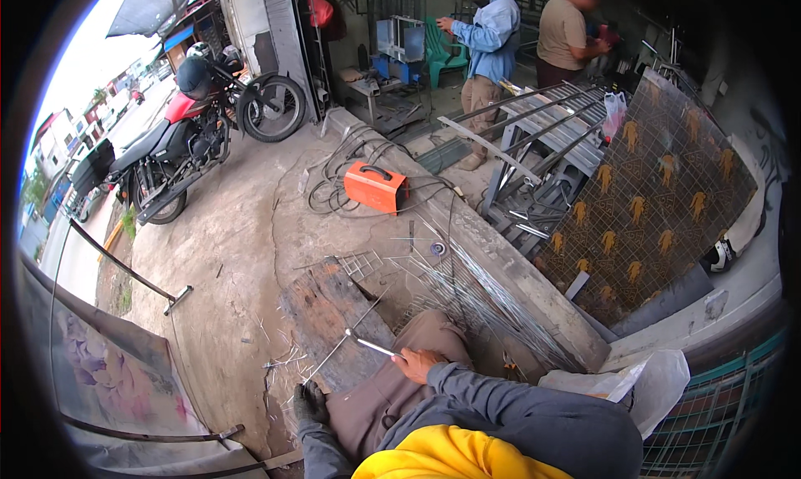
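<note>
My right hand (417,365), bare, is closed round the light-coloured handle of a hammer (375,346); its small head is over the board, at the rod. In a dark glove, my left hand (310,403) pinches the near end of a thin metal rod (327,359). That rod runs slantwise away from me across a worn wooden board (325,300), passing under the hammer's head. Short cut bits of rod (288,358) are scattered left of the board. A small grid of bent rods (359,266) lies beyond it.
Long thin rods (492,295) lie in a bundle to the right, beside a concrete kerb (534,287). An orange welding machine (375,187) with cables stands ahead. A motorcycle (192,137) is parked far left. Two people (492,37) stand in the workshop behind a metal frame (551,128).
</note>
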{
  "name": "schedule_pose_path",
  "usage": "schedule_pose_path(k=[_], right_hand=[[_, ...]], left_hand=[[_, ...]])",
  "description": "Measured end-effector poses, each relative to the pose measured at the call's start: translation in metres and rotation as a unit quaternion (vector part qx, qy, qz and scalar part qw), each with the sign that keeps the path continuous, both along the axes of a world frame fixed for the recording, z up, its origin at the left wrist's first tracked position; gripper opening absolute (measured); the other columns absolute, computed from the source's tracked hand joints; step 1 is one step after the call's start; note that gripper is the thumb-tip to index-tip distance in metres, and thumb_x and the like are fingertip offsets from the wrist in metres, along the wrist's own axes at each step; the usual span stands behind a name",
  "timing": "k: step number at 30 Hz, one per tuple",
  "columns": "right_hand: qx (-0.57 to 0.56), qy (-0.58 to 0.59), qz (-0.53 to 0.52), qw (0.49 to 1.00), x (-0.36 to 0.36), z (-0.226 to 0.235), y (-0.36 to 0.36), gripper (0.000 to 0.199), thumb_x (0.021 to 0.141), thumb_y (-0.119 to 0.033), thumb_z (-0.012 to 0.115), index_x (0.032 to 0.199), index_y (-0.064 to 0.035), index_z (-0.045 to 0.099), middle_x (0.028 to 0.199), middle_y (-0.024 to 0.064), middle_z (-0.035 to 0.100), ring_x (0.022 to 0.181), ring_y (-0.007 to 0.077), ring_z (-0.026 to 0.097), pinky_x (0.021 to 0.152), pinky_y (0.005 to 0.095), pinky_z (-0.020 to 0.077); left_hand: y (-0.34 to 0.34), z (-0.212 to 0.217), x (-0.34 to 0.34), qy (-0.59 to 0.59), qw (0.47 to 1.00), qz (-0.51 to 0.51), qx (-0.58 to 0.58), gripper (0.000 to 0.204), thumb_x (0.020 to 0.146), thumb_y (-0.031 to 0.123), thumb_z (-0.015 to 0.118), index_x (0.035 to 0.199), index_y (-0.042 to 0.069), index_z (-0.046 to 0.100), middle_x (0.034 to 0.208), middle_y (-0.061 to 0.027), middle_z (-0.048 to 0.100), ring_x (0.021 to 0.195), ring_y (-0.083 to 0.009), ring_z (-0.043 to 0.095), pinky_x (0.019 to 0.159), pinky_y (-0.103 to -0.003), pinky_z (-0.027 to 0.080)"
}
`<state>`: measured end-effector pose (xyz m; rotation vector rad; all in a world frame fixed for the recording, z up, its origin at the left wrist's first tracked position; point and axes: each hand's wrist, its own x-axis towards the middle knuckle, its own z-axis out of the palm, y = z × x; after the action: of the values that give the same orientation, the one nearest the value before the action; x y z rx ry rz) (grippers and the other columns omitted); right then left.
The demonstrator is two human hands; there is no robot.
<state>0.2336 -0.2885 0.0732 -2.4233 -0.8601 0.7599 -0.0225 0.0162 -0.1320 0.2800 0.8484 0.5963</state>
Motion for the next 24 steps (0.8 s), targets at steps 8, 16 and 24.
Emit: schedule_pose_path(k=[8, 16, 24], right_hand=[[-0.006, 0.014, -0.02, 1.0, -0.001, 0.003, -0.008, 0.049, 0.097, -0.053, 0.039, 0.1, -0.0068, 0.056, 0.093, 0.0277, 0.065, 0.088, 0.0495, 0.06, 0.078, 0.0565, 0.0468], [-0.011, -0.023, 0.015, 1.0, 0.005, -0.012, -0.003, 0.048, 0.097, -0.053, 0.038, 0.098, -0.0075, 0.053, 0.089, 0.0283, 0.064, 0.085, 0.0518, 0.057, 0.076, 0.0602, 0.0412], [-0.031, -0.026, 0.046, 0.998, 0.01, -0.004, 0.008, 0.051, 0.097, -0.053, 0.039, 0.097, -0.0051, 0.057, 0.092, 0.027, 0.064, 0.087, 0.0501, 0.057, 0.077, 0.0553, 0.0433]], left_hand=[[-0.028, 0.051, 0.017, 0.024, 0.999, 0.025, 0.014, 0.022, 0.094, 0.027, 0.061, 0.108, 0.01, 0.063, 0.102, -0.0061, 0.066, 0.091, -0.021, 0.064, 0.072, -0.031, 0.056], [-0.029, 0.054, 0.023, 0.046, 0.998, 0.012, -0.031, 0.02, 0.095, 0.022, 0.061, 0.105, 0.005, 0.061, 0.1, -0.0093, 0.065, 0.091, -0.0222, 0.064, 0.074, -0.03, 0.058], [-0.036, 0.096, 0.047, 0.157, 0.984, 0.08, -0.019, 0.022, 0.097, 0.018, 0.053, 0.114, 0.003, 0.055, 0.108, -0.0149, 0.065, 0.096, -0.0253, 0.066, 0.08, -0.031, 0.059]])
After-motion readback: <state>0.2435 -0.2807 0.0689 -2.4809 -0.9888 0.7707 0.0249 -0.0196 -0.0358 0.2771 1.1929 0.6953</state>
